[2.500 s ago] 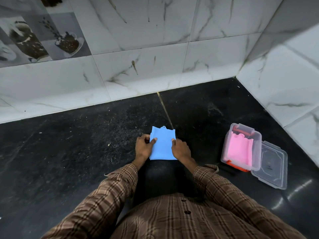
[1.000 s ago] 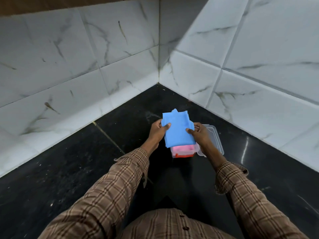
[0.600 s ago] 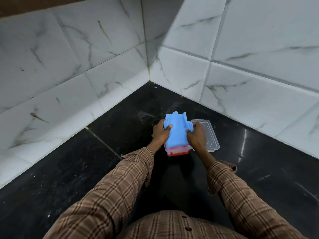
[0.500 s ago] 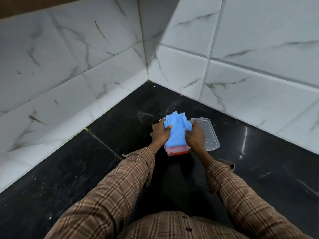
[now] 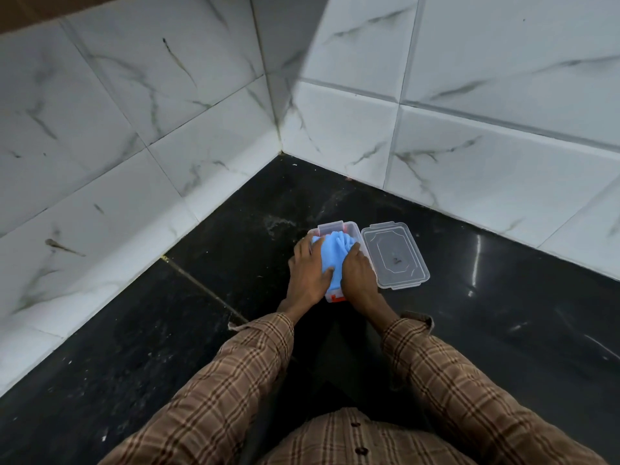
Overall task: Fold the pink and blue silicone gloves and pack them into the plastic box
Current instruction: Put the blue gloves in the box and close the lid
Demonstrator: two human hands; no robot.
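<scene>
The clear plastic box (image 5: 349, 225) with orange clasps stands on the black floor near the wall corner. The folded blue silicone glove (image 5: 335, 255) lies in it, its fingers bunched toward the far end. My left hand (image 5: 306, 276) presses on the glove's left side, thumb lying across the blue. My right hand (image 5: 358, 275) presses flat on its right side. The pink glove is hidden under the blue one and my hands.
The box's clear lid (image 5: 394, 255) lies flat on the floor, touching the box on its right. White marble-pattern tiled walls (image 5: 335, 135) meet in a corner just beyond the box. Black glossy floor (image 5: 167, 330) spreads left and right.
My hands lifted the folded blue glove off the floor, carried it over the box and lowered it in. It now sits inside, with both hands flattened on top.
</scene>
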